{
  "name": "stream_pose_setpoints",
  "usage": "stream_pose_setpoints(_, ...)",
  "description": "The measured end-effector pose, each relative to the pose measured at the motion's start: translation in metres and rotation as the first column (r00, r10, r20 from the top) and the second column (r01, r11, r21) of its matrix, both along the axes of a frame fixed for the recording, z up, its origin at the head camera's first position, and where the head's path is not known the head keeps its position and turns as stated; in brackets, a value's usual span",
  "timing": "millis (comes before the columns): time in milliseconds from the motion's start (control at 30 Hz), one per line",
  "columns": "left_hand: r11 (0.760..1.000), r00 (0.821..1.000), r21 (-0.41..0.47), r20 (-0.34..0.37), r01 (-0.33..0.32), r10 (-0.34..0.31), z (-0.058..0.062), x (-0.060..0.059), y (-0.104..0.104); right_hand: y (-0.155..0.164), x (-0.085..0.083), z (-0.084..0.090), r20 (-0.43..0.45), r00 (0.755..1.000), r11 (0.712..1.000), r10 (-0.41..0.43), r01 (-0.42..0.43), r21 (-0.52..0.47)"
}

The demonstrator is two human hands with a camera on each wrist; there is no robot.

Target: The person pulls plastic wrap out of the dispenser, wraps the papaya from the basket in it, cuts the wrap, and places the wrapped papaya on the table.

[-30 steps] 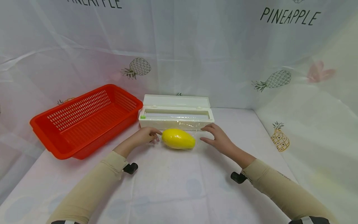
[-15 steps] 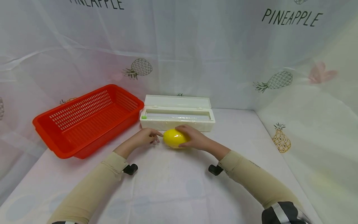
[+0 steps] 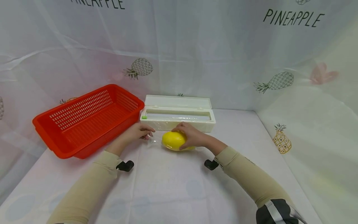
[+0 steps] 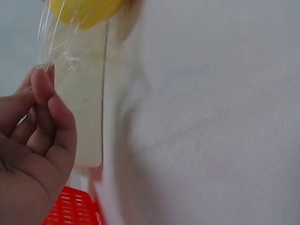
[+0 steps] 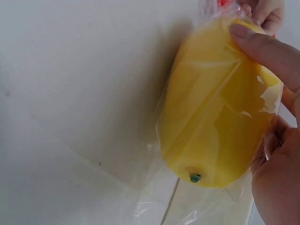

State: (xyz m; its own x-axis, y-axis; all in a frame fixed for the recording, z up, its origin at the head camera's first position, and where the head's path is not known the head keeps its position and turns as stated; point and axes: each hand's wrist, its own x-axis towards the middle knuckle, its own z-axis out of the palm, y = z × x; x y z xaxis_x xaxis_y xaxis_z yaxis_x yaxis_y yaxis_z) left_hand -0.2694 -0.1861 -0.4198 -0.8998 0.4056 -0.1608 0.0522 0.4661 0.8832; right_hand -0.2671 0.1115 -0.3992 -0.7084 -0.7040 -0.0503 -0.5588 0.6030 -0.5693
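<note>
Centrally, on the pale tablecloth (image 3: 167,189), we find a yellow fruit-shaped object (image 3: 171,141) lying on its side, just in front of a long white box (image 3: 179,125). We see both forearms reaching inward from the near edge, tan sleeves (image 3: 92,180) down to the wrists, so that the two hands converge on the object from opposite sides.

The left hand (image 3: 135,131) lies well bent at the fingers. From the left wrist, we observe the fingertips gathered against the thumb, pinching a twist of clear film (image 4: 70,60) that runs from them to the yellow object; the hand itself stands just beside the object's left end.

The right hand (image 3: 193,135) arches over the object from the right, its thumb on the near side and its fingers over the far side. We may describe it as spread only to the object's breadth, holding the body through the film. From the right wrist, we note the thumb pressed flat along the yellow surface, wrinkles in the wrapping, and a small green tip (image 5: 195,178) at the end farther from the left hand.

Behind the hands, the white box's lid (image 3: 177,101) is raised at the rear. To the left we place a red basket (image 3: 112,134), set obliquely, with slotted walls. A black wrist camera (image 3: 125,166) projects inward from the left cuff.
</note>
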Motion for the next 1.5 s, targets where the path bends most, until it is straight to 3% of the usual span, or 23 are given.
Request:
stream_pose_setpoints(133,1.000,0.999,0.025,0.035,-0.015,0.014,-0.001,0.001,-0.006,0.000,0.000,0.000,-0.004,1.000,1.000,0.012,-0.012,0.005)
stream_pose_setpoints(367,0.978,0.990,0.202,0.140,-0.058,0.030,0.000,0.006,-0.005,0.002,-0.001,-0.001,0.007,0.999,0.999,0.038,-0.038,-0.009)
stream_pose_setpoints(567,0.980,0.991,0.186,0.127,-0.069,0.046,0.000,0.008,-0.005,0.004,-0.001,-0.003,0.032,0.999,0.999,0.038,-0.037,-0.038)
stream_pose_setpoints(733,0.979,0.991,0.197,0.132,-0.050,0.024,-0.008,0.006,-0.009,0.003,0.001,-0.004,0.039,0.998,0.997,0.059,-0.056,-0.055)
stream_pose_setpoints(867,0.990,0.998,0.138,0.068,-0.011,0.001,-0.004,0.009,-0.011,0.002,0.002,-0.003,0.055,0.996,0.996,0.070,-0.066,-0.062)
stream_pose_setpoints(967,1.000,0.997,-0.009,-0.074,0.005,-0.006,0.007,0.016,-0.002,0.003,0.003,-0.003,0.071,0.995,0.995,0.076,-0.071,-0.069)
stream_pose_setpoints(1067,0.985,0.966,-0.173,-0.257,-0.025,-0.021,0.019,0.025,0.017,0.005,0.003,-0.004,0.067,0.994,0.994,0.080,-0.075,-0.078)
stream_pose_setpoints(1200,0.954,0.911,-0.297,-0.404,-0.046,-0.082,0.029,0.040,0.044,0.005,0.004,-0.005,0.047,0.995,0.993,0.090,-0.085,-0.085)
stream_pose_setpoints(1267,0.943,0.890,-0.331,-0.439,-0.031,-0.125,0.030,0.045,0.055,0.005,0.004,-0.005,0.040,0.995,0.993,0.091,-0.088,-0.083)
stream_pose_setpoints(1500,0.914,0.841,-0.404,-0.485,0.027,-0.239,0.021,0.052,0.078,0.004,0.008,-0.005,0.107,0.993,0.996,0.055,-0.048,-0.070)
